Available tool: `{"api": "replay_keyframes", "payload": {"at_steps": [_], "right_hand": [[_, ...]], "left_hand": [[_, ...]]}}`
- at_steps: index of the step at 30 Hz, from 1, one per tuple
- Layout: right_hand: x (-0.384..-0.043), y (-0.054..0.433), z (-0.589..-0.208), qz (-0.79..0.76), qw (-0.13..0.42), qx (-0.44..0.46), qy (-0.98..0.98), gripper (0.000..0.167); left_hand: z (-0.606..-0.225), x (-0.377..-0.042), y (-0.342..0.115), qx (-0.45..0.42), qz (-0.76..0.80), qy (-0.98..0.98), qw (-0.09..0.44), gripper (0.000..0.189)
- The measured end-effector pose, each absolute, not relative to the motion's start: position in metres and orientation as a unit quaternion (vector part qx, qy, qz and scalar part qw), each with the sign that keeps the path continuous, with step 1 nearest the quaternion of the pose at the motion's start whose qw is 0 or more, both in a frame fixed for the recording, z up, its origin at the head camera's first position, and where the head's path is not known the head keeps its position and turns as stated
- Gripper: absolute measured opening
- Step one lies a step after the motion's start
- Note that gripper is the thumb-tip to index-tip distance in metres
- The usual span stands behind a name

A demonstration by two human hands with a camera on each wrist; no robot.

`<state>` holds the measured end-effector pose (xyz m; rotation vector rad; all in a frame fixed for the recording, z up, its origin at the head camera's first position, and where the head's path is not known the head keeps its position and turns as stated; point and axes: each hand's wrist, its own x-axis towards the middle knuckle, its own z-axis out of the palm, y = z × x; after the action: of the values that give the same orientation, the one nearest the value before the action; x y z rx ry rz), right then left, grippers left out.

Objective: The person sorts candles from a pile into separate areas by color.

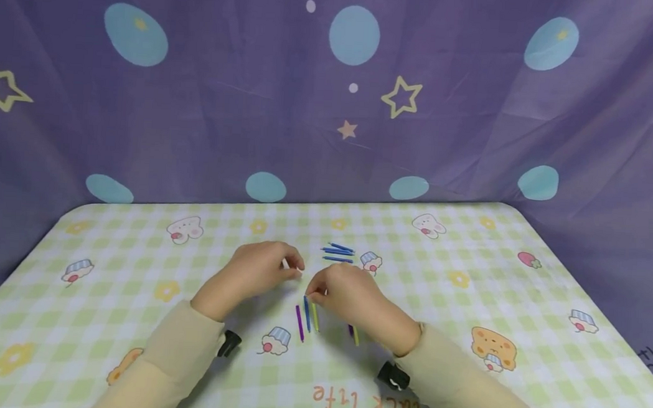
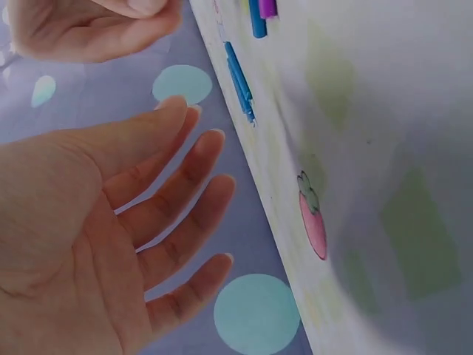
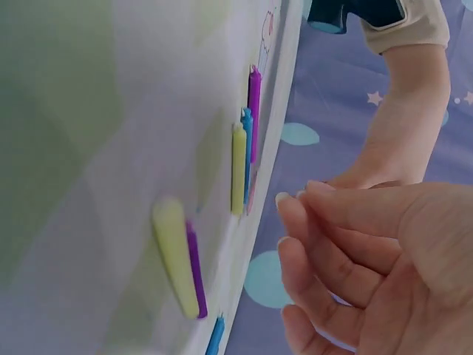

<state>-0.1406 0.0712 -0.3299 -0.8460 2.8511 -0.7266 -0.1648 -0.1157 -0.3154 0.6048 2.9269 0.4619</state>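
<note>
My left hand (image 1: 266, 266) hovers above the cloth with its fingers spread and relaxed; in the left wrist view nothing lies between them. Close by on the right, my right hand (image 1: 349, 286) has loosely bent fingers, thumb and forefinger tips near each other, with no object visible there. Below the hands lie a purple candle (image 1: 299, 324), a blue candle (image 1: 306, 315) and a yellow candle (image 1: 315, 320), side by side. Another yellow candle (image 3: 177, 262) and purple candle (image 3: 196, 270) lie together, partly hidden by my right hand in the head view. Several blue candles (image 1: 338, 251) lie farther back.
A green-and-white checked cloth (image 1: 439, 286) printed with cartoons and lettering covers the table. Behind its far edge hangs a purple curtain (image 1: 308, 134) with stars and blue spots. A black wrist device (image 1: 393, 376) is strapped beneath the right sleeve, another (image 1: 230, 344) beneath the left.
</note>
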Motion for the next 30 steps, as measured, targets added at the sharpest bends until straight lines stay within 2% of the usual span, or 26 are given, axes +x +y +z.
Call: {"api": "replay_keyframes", "payload": {"at_steps": [8,30], "right_hand": [[-0.142,0.057,-0.334,-0.215,0.088,-0.242,0.942,0.01],[-0.141,0.05,-0.336,-0.151,0.12,-0.186,0.963,0.019]], "left_hand": [[-0.319,-0.148,-0.129,0.202,0.165,0.964,0.05,0.008],[-0.324,-0.144,-0.138,0.184,0.157,0.97,0.035,0.009]]}}
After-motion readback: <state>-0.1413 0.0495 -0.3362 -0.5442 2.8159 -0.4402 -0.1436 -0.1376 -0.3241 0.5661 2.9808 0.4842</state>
